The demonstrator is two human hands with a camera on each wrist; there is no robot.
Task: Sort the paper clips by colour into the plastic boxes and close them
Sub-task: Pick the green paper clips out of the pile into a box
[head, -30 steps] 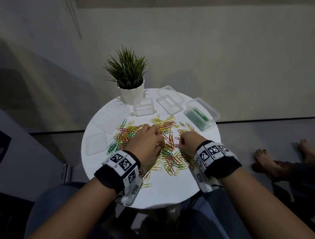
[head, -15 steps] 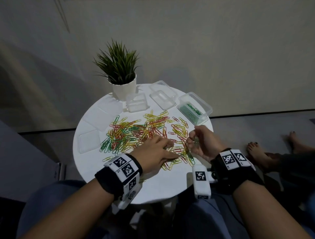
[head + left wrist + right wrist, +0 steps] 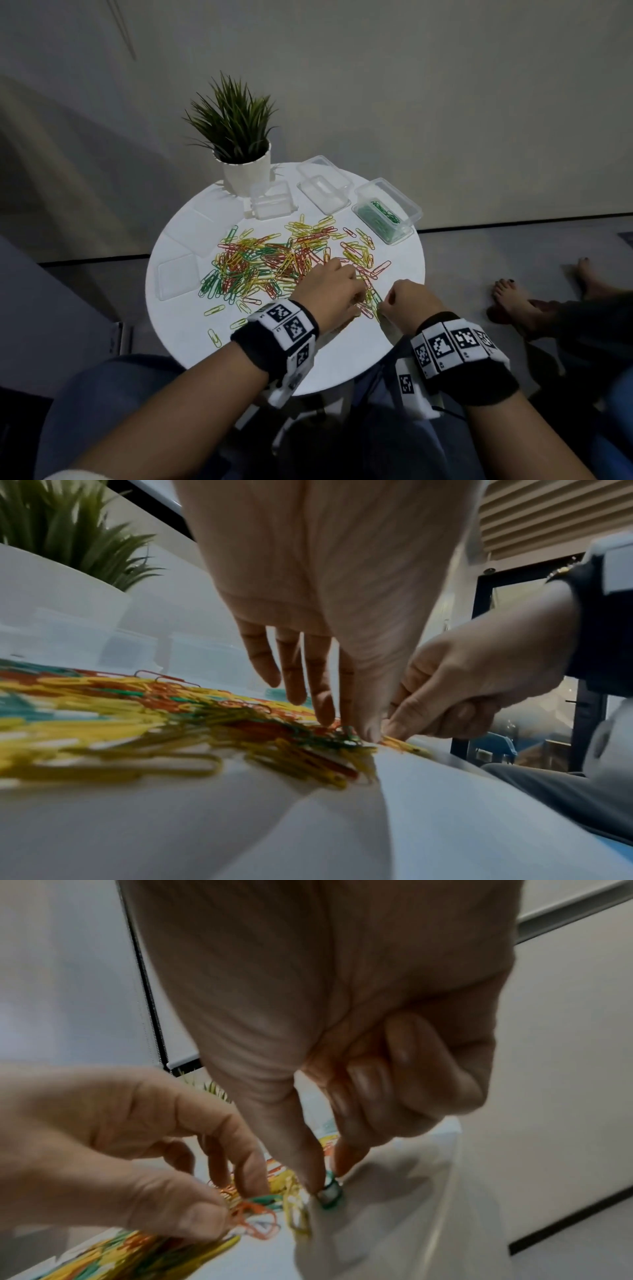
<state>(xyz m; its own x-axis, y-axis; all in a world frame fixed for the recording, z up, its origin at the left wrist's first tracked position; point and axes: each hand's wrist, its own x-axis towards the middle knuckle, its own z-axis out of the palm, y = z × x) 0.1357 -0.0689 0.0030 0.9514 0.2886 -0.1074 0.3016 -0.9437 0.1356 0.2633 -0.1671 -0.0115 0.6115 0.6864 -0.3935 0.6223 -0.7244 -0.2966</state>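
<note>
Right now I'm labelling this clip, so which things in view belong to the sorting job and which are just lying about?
Belong to the job:
- mixed paper clips
- box with green clips
- empty boxes
- loose lids
- left hand and right hand, each pinching clips

Just lying about:
- potted plant
- round table, only the work surface

Round white table [image 3: 394, 274]: loose paper clips [image 3: 267, 263], clear plastic boxes [image 3: 385, 212], flat lids [image 3: 176, 279], potted plant [image 3: 239, 150].

paper clips [image 3: 274, 263] mid-table [image 3: 342, 359], boxes [image 3: 385, 212] behind, plant [image 3: 236, 137] beyond
</note>
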